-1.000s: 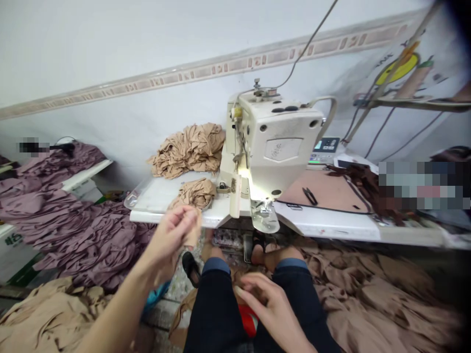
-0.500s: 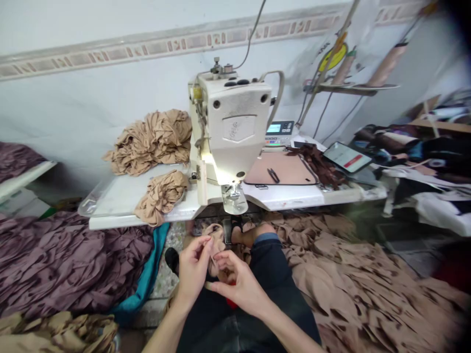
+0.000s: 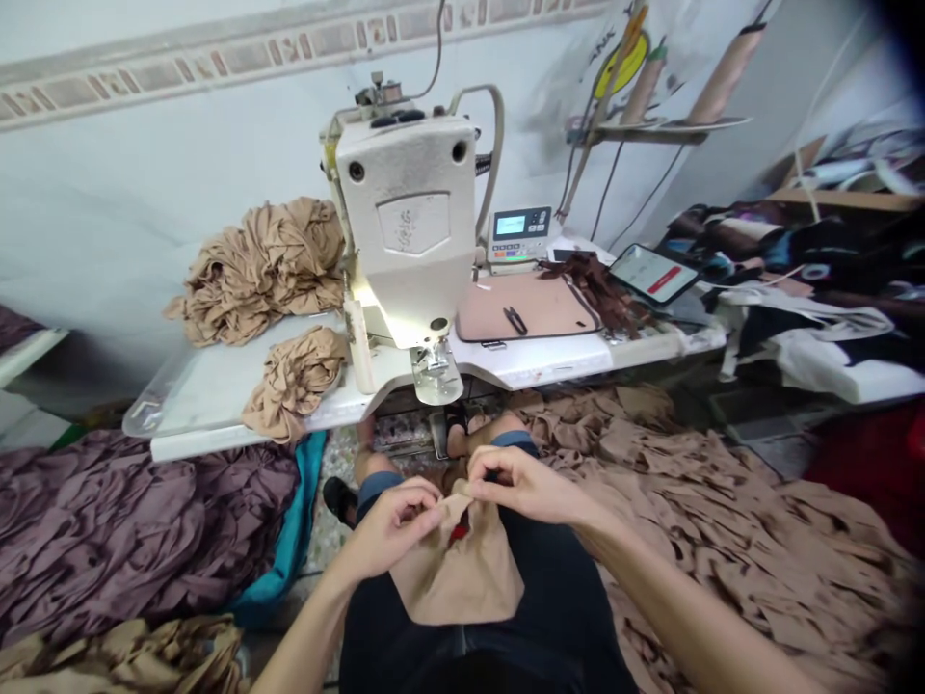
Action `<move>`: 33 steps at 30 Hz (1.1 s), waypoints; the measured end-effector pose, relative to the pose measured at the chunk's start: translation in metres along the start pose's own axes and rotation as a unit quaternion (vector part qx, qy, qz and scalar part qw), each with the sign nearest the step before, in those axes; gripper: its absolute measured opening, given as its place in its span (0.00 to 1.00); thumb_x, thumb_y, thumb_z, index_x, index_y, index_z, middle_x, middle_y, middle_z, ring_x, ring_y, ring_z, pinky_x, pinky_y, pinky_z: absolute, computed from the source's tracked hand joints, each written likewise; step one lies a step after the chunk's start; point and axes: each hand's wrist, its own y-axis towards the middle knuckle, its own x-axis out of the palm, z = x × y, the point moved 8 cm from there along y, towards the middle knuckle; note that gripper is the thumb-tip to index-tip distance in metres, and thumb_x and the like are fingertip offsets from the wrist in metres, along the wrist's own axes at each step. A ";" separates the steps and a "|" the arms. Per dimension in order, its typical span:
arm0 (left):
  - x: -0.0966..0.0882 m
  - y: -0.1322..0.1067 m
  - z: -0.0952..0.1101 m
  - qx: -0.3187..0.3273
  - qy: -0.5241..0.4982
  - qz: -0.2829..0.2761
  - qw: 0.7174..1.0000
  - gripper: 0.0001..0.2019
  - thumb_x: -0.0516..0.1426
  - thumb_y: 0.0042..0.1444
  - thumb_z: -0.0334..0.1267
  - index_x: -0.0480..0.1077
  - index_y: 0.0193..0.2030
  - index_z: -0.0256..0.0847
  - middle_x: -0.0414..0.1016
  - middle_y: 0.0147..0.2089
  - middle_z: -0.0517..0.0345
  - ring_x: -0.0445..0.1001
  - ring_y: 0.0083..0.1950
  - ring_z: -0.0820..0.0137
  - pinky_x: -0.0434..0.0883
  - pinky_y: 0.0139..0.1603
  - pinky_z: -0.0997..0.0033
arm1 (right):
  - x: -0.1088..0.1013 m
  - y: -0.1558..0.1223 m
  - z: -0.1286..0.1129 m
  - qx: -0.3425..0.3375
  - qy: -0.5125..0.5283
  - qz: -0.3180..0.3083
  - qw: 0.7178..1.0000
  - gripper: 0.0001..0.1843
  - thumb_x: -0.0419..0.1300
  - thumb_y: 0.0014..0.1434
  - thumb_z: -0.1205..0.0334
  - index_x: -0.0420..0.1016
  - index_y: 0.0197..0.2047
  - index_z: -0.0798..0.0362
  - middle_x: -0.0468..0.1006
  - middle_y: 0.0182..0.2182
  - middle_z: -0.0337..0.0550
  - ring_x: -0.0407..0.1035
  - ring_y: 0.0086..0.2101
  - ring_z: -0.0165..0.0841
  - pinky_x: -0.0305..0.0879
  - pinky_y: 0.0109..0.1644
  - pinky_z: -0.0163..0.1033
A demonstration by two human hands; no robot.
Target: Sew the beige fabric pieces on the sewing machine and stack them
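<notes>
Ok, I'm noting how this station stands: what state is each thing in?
Left hand, pinching beige cloth.
Right hand, pinching the same cloth.
Beige cloth, draped over the lap.
Sewing machine, light on.
Control panel, screen lit.
Phone, screen lit.
Black snips, lying on pink mat.
Two beige bundles, crumpled, on table.
Purple cloth, heaped.
Thread cones, on their stand.

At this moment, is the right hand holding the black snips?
No, the right hand pinches the tan cloth over the lap, while the snips lie on the pink mat.
</notes>
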 end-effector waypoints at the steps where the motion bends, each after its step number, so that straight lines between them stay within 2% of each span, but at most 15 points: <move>1: 0.000 0.002 -0.002 -0.012 -0.022 0.009 1.000 0.21 0.59 0.70 0.53 0.78 0.35 0.37 0.74 0.41 0.51 0.73 0.39 0.68 0.68 0.38 0.72 | -0.003 0.001 -0.004 -0.011 0.001 0.008 1.000 0.20 0.66 0.68 0.44 0.80 0.36 0.53 0.80 0.38 0.45 0.73 0.39 0.37 0.69 0.45 0.39; 3: -0.004 0.005 -0.005 -0.038 -0.055 0.038 0.997 0.21 0.60 0.68 0.55 0.78 0.37 0.37 0.70 0.33 0.58 0.66 0.29 0.74 0.63 0.29 0.75 | -0.008 0.001 -0.009 -0.019 0.000 0.033 0.999 0.20 0.65 0.69 0.44 0.79 0.36 0.53 0.80 0.38 0.45 0.74 0.40 0.37 0.68 0.45 0.39; 5: -0.015 0.007 -0.003 -0.043 -0.060 0.087 0.993 0.19 0.63 0.67 0.54 0.79 0.43 0.37 0.66 0.28 0.63 0.61 0.25 0.76 0.60 0.27 0.76 | -0.012 0.001 -0.010 -0.004 -0.011 0.066 0.998 0.21 0.65 0.69 0.43 0.80 0.36 0.53 0.79 0.33 0.42 0.72 0.35 0.35 0.66 0.39 0.38; 7: -0.030 0.007 0.007 -0.017 -0.033 0.137 0.990 0.18 0.65 0.66 0.51 0.80 0.52 0.38 0.65 0.27 0.65 0.62 0.25 0.75 0.60 0.27 0.76 | -0.016 0.000 -0.010 0.009 -0.031 0.107 0.994 0.22 0.65 0.69 0.42 0.81 0.35 0.54 0.77 0.29 0.41 0.70 0.31 0.34 0.63 0.35 0.37; 9: -0.041 0.008 0.021 0.016 0.018 0.161 0.987 0.18 0.64 0.66 0.48 0.81 0.56 0.41 0.73 0.29 0.61 0.70 0.29 0.71 0.66 0.31 0.75 | -0.017 -0.001 -0.016 0.000 -0.042 0.146 0.988 0.23 0.65 0.68 0.42 0.82 0.33 0.54 0.75 0.28 0.41 0.68 0.30 0.34 0.62 0.33 0.37; 11: -0.048 0.009 0.034 0.043 0.072 0.159 0.984 0.15 0.63 0.68 0.46 0.85 0.54 0.44 0.83 0.37 0.53 0.79 0.36 0.65 0.73 0.39 0.71 | -0.017 -0.001 -0.027 -0.025 -0.052 0.171 0.984 0.23 0.65 0.68 0.43 0.82 0.32 0.53 0.74 0.27 0.41 0.68 0.30 0.35 0.63 0.33 0.38; 14: -0.055 0.007 0.049 0.085 0.129 0.158 0.975 0.13 0.60 0.70 0.42 0.87 0.50 0.46 0.88 0.46 0.48 0.85 0.45 0.58 0.76 0.49 0.65 | -0.019 -0.003 -0.049 -0.077 -0.088 0.201 0.973 0.21 0.64 0.71 0.47 0.82 0.31 0.51 0.74 0.28 0.41 0.69 0.31 0.36 0.64 0.36 0.40; 20: -0.051 0.003 0.061 0.140 0.182 0.154 0.961 0.14 0.56 0.72 0.37 0.85 0.53 0.45 0.88 0.47 0.48 0.85 0.46 0.59 0.76 0.48 0.68 | -0.023 -0.007 -0.073 -0.115 -0.131 0.242 0.955 0.19 0.64 0.71 0.51 0.81 0.31 0.51 0.74 0.28 0.41 0.67 0.29 0.34 0.61 0.34 0.39; 22: -0.052 0.005 0.064 0.135 0.169 0.162 0.963 0.14 0.56 0.72 0.38 0.85 0.50 0.44 0.88 0.46 0.49 0.85 0.45 0.59 0.75 0.47 0.69 | -0.026 -0.007 -0.077 -0.117 -0.126 0.270 0.947 0.19 0.64 0.71 0.50 0.81 0.31 0.51 0.73 0.28 0.41 0.66 0.29 0.34 0.61 0.34 0.39; 26: -0.059 0.020 0.070 0.095 0.129 0.168 0.973 0.17 0.55 0.73 0.44 0.83 0.41 0.40 0.83 0.35 0.54 0.79 0.35 0.65 0.71 0.38 0.72 | -0.036 0.002 -0.076 -0.100 -0.084 0.308 0.943 0.23 0.66 0.67 0.43 0.81 0.30 0.53 0.69 0.26 0.39 0.61 0.25 0.31 0.57 0.27 0.37; 33: -0.078 0.054 0.074 0.050 0.034 0.191 0.980 0.19 0.59 0.68 0.52 0.80 0.36 0.38 0.80 0.34 0.55 0.74 0.35 0.66 0.69 0.37 0.73 | -0.058 0.032 -0.055 -0.049 0.041 0.314 0.947 0.24 0.72 0.56 0.39 0.81 0.30 0.54 0.75 0.23 0.40 0.65 0.25 0.32 0.63 0.28 0.37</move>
